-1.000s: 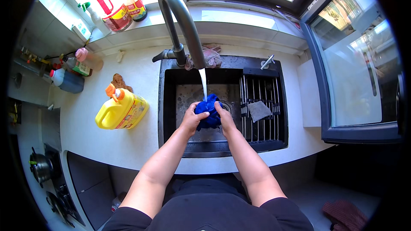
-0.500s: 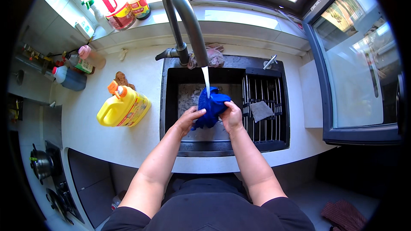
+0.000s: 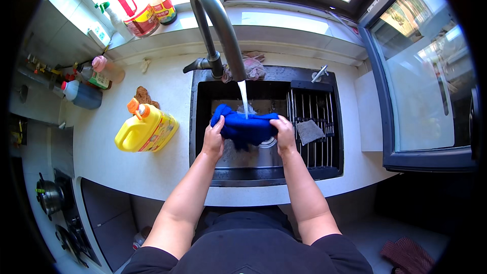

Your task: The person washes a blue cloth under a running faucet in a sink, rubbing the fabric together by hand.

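Note:
A wet blue cloth is stretched sideways between my two hands over the dark sink. My left hand pinches its left end, thumb on top. At the other end, my right hand grips the cloth between thumb and fingers. Water runs from the grey gooseneck faucet onto the cloth's far edge. The lower part of the cloth hangs down toward the sink bottom, and a round drain shows partly behind it.
A metal roll-up rack covers the sink's right side, with a grey scouring pad on it. A yellow detergent jug stands on the counter to the left, by a brown rag. A pinkish rag lies behind the faucet. At right, an open window sash overhangs the counter.
My hands have moved apart, spreading the bunched cloth into a wide, hanging piece. My left hand went slightly left, my right hand slightly right. Water still runs.

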Demonstrator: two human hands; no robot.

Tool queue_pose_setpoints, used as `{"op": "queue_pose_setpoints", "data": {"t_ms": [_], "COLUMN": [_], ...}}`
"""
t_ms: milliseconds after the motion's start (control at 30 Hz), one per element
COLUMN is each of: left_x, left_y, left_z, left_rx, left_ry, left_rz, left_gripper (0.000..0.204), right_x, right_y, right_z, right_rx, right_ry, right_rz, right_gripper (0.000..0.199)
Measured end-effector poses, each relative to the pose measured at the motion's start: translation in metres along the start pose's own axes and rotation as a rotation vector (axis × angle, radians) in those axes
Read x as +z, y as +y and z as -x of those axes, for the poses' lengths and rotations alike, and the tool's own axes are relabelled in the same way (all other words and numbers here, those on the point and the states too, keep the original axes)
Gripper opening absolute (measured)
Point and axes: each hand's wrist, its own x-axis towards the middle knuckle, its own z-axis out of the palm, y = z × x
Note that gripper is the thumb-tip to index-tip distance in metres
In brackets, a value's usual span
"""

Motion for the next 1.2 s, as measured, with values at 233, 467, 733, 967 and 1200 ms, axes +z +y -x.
{"op": "queue_pose_setpoints", "data": {"t_ms": [233,467,733,967,1200], "left_x": [0.035,0.041,-0.007,-0.013,-0.010], "left_y": [0.008,-0.006,-0.022,-0.031,-0.016], "left_z": [0.029,0.056,0.001,0.000,-0.006], "left_rx": [0.426,0.468,-0.127,0.238,0.081], "left_ry": [-0.443,-0.270,-0.028,-0.100,-0.024], "left_rz": [-1.168,-1.232,-0.550,-0.702,-0.161], "left_gripper": [0.062,0.044,0.030,0.026,0.019], "right_x": [0.023,0.028,0.027,0.013,0.016], "right_y": [0.009,0.042,0.034,0.014,0.009], "right_z": [0.009,-0.005,-0.003,-0.012,-0.020], "right_rx": [0.507,0.543,0.407,0.150,0.018], "right_ry": [-0.272,-0.095,-0.175,-0.212,-0.046], "right_rz": [-0.131,-0.508,-0.473,0.322,0.699], "right_gripper": [0.068,0.018,0.014,0.023,0.040]}}
